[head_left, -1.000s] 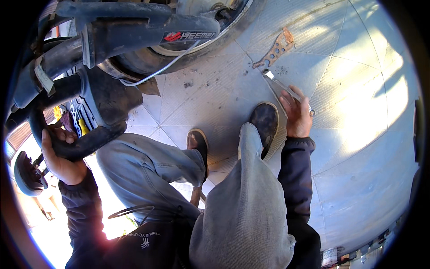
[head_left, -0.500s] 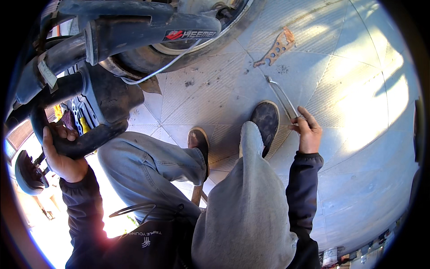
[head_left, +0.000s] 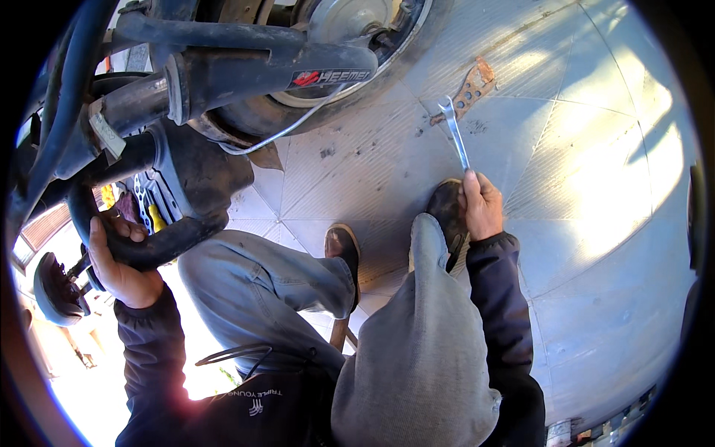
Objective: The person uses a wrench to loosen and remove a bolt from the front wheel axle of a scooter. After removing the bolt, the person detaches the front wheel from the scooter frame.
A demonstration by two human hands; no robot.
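My left hand [head_left: 125,270] is wrapped round the bent black tube [head_left: 175,242] of a motorcycle, on the left. The thumb lies along the tube's outer side and the other fingertips curl over its inner side. My right hand [head_left: 482,207] is closed round the lower part of a silver wrench [head_left: 457,140], above my dark shoe [head_left: 445,208]. The wrench points away from me and tilts slightly left, its open jaw at the far end. The end inside my fist is hidden. Just beyond the jaw, a rusty metal plate with holes [head_left: 468,93] lies on the floor.
The motorcycle's thick dark fork tube [head_left: 246,80] and wheel [head_left: 428,45] fill the upper left. A grey cable [head_left: 294,125] hangs by the tyre. Beyond the bent tube lie several tools, including a yellow-handled one [head_left: 156,217]. Sunlit tiles [head_left: 596,171] spread on the right.
My right hand has moved left and a little away from the floor's right side, swinging the wrench more upright beside the rusty plate. My left hand keeps its grip; the view has shifted slightly.
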